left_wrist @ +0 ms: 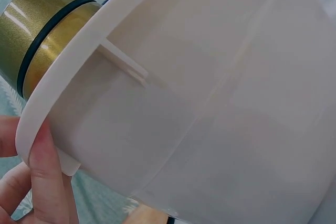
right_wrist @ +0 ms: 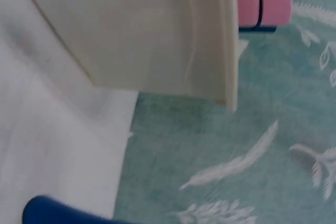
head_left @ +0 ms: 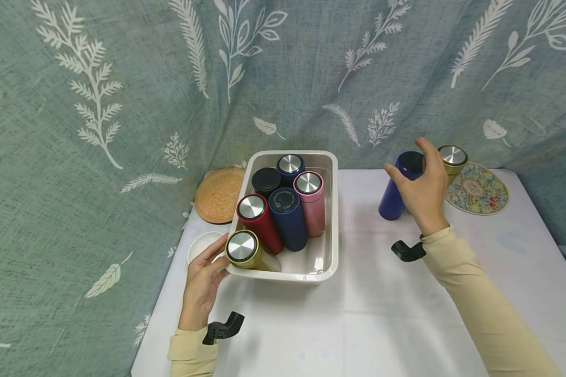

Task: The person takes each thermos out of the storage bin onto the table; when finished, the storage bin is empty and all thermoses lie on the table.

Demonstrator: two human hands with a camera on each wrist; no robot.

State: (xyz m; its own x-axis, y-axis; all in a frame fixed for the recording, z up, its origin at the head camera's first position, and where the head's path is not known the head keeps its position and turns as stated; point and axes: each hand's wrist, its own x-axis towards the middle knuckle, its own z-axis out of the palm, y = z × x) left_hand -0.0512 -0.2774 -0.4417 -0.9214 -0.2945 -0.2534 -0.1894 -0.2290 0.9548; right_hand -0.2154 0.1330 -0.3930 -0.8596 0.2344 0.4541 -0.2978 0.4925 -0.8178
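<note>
At the left front corner of a white plastic tub (head_left: 327, 269), my left hand (head_left: 203, 283) pinches the rim; the left wrist view shows the fingers (left_wrist: 47, 177) on both sides of it. Inside the tub stand several vacuum flasks: a gold one (head_left: 242, 247) tilted at that corner, a red one (head_left: 259, 220), a dark blue one (head_left: 287, 220), a pink one (head_left: 313, 214) and others behind. My right hand (head_left: 424, 191) has thumb and forefinger spread wide near the top of a blue flask (head_left: 392, 196) standing on the table. Its other fingers are hidden.
Behind the right hand stands another gold flask (head_left: 453, 157), beside a patterned oval mat (head_left: 478, 191). A round orange-brown mat (head_left: 217, 196) and a white round dish (head_left: 200, 243) lie left of the tub. Leaf-printed green cloth (head_left: 302, 78) hangs behind the white table (head_left: 358, 324).
</note>
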